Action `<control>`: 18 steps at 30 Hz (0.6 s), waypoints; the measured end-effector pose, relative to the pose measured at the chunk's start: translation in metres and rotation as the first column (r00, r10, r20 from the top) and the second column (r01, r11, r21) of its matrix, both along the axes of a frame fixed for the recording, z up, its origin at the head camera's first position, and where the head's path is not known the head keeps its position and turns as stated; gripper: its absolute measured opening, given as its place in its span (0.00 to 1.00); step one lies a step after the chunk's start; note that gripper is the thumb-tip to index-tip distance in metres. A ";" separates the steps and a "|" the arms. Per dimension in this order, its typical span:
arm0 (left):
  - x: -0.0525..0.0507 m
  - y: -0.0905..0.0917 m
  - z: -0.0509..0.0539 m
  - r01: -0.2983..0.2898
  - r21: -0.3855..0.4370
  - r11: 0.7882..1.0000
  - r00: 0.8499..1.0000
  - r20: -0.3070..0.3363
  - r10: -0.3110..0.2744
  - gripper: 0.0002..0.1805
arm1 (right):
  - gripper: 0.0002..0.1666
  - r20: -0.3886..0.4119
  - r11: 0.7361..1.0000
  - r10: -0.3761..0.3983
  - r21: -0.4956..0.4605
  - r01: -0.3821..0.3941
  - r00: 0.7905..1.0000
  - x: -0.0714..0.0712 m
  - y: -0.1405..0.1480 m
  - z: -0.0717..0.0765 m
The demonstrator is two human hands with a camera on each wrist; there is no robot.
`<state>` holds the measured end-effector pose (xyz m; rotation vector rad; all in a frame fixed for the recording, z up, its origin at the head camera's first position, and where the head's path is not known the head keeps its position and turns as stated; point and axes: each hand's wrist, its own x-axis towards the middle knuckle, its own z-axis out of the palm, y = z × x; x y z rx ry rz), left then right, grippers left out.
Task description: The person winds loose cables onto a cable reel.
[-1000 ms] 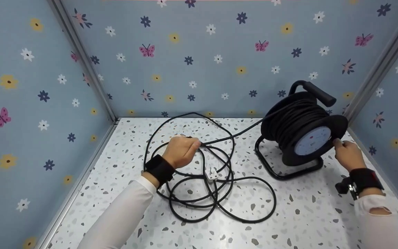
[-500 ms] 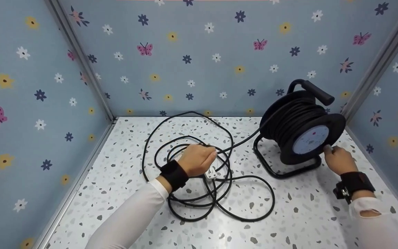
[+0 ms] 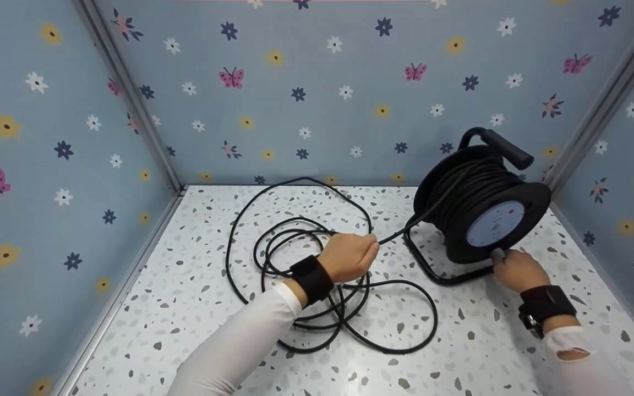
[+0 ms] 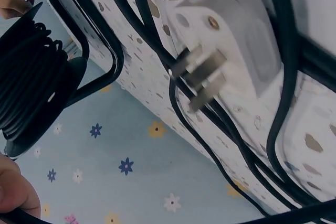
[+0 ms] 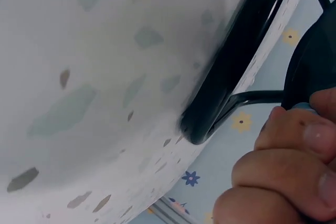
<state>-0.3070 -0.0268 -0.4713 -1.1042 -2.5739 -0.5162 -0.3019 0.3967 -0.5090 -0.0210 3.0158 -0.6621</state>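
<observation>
Black cable is wound on a reel (image 3: pixel 476 203) that stands on a tubular frame at the right. My left hand (image 3: pixel 348 256) grips the cable (image 3: pixel 405 228) that runs to the drum, left of the reel. At the reel's lower front edge, my right hand (image 3: pixel 520 269) has its fingers curled, pinching something small there, mostly hidden by the fingers in the right wrist view. Loose loops of cable (image 3: pixel 435 313) lie around and under my left hand. The left wrist view shows a white plug (image 4: pixel 231 35) with metal pins lying among them.
The speckled white tabletop (image 3: pixel 185 247) is bounded by a flowered back panel (image 3: pixel 317 110) and side panels to the left and right. The reel's carrying handle (image 3: pixel 507 148) rises at the back right, close to the back panel.
My left hand has moved right along with the cable, toward the reel. The reel's face has turned, and my right hand has moved down and left along its rim.
</observation>
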 end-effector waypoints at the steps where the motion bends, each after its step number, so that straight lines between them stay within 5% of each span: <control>1: -0.001 0.003 -0.001 -0.011 -0.006 1.000 1.000 0.008 0.011 0.19 | 0.36 -0.005 1.000 0.006 0.004 -0.006 1.000 0.001 -0.003 -0.001; 9: -0.007 0.027 -0.011 -0.056 0.012 0.998 0.996 0.077 0.055 0.20 | 0.34 0.017 0.999 0.031 -0.020 -0.031 0.999 0.008 -0.019 -0.005; 18: -0.013 0.055 -0.010 -0.092 -0.014 0.996 0.986 0.139 0.093 0.20 | 0.38 0.025 0.991 0.083 -0.105 -0.079 0.996 0.011 -0.034 -0.005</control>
